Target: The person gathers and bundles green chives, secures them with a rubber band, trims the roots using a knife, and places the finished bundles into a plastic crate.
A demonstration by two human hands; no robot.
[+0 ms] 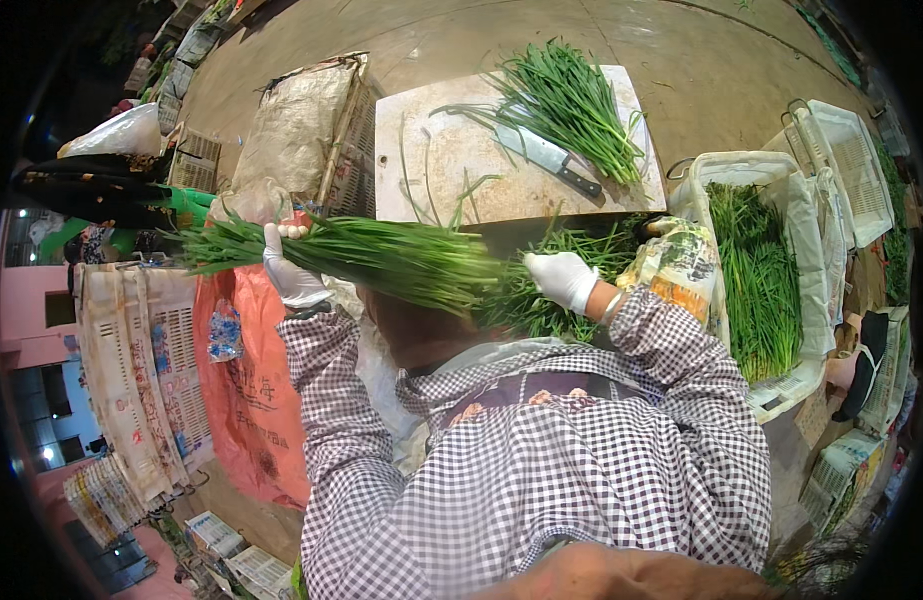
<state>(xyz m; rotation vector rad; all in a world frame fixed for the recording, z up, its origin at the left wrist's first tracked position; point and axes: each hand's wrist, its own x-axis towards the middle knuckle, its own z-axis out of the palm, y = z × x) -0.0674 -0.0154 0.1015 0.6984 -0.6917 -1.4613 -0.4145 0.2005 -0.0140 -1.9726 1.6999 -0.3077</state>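
Note:
My left hand (294,274), in a white glove, is closed around a thick bunch of chives (392,262) held level across my front. The bunch's right end is smeared by motion. My right hand (562,280), also gloved, has its fingers curled in just above loose chives (542,312) close to my body. Whether something is pinched in it I cannot make out. Beyond my hands, a second bunch of chives (572,105) lies on a whitish board (412,140). A knife (542,155) with a broad blade and black handle rests beside it.
At my right stands a white crate (730,165) lined with sheeting and filled with chives (757,280). A covered basket (307,125) stands left of the board. A red sack (247,390) hangs at my left, near stacked crates (132,370). Several leaves are scattered on the board.

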